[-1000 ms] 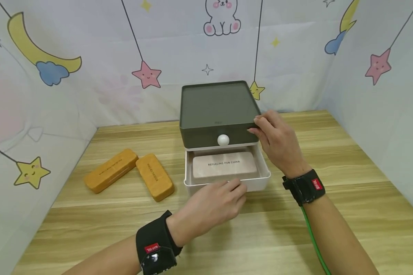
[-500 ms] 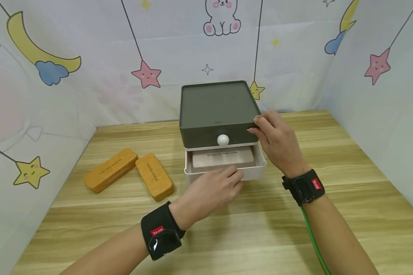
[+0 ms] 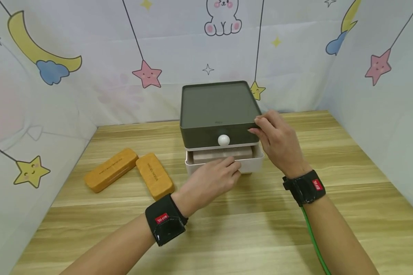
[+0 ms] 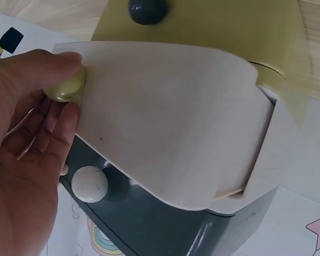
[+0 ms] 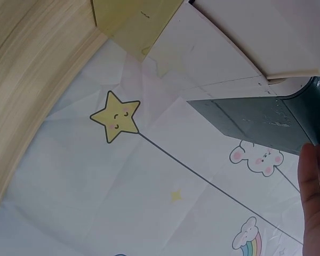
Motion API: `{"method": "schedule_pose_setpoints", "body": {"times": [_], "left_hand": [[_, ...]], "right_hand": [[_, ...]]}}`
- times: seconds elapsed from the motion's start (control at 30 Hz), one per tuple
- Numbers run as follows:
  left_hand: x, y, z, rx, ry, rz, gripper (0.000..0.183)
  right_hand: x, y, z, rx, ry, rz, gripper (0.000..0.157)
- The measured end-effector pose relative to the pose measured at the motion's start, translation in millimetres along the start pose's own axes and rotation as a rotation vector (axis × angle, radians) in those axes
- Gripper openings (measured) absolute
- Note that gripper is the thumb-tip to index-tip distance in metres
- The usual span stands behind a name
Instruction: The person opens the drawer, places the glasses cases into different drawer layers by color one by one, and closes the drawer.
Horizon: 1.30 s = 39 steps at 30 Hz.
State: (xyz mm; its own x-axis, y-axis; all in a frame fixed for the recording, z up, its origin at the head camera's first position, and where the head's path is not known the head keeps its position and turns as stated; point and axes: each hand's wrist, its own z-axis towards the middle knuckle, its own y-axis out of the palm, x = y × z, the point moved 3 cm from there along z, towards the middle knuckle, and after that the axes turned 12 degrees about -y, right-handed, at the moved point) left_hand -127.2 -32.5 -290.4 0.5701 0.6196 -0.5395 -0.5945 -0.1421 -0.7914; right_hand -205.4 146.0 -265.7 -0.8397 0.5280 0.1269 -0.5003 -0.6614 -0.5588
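Note:
A small drawer unit with a dark green top stands at the middle of the table. Its white drawer is partly out below the green one. Inside it lies a beige hard case, its back part under the green drawer. My left hand pinches the yellow-green knob of the white drawer between thumb and fingers. At the right front corner of the green top, my right hand holds the unit, thumb on the front and fingers at the rim; the right wrist view shows only its fingers.
Two mustard hard cases, one long and one shorter, lie on the table left of the unit. A white knob sits on the green drawer. Below the white drawer is an olive one with a dark knob. Printed cloth encloses the table.
The white drawer has slid inward, with my left hand moving forward on its knob. The beige case has gone farther under the green drawer. My right hand has stayed at the corner.

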Motion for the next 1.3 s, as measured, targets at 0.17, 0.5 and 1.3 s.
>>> {"method": "schedule_pose_setpoints", "body": {"times": [0.17, 0.5, 1.3], "left_hand": [[-4.4, 5.8, 3.8, 0.003, -0.025, -0.031, 0.014], [-9.4, 10.3, 7.6, -0.01, -0.036, -0.056, 0.012], [-14.9, 24.2, 11.2, 0.035, -0.105, -0.018, 0.011]], "right_hand": [[-0.2, 0.2, -0.5, -0.004, 0.006, -0.005, 0.019], [0.2, -0.5, -0.7, -0.007, 0.006, -0.003, 0.019], [-1.7, 0.2, -0.8, -0.01, 0.012, -0.004, 0.02]]}}
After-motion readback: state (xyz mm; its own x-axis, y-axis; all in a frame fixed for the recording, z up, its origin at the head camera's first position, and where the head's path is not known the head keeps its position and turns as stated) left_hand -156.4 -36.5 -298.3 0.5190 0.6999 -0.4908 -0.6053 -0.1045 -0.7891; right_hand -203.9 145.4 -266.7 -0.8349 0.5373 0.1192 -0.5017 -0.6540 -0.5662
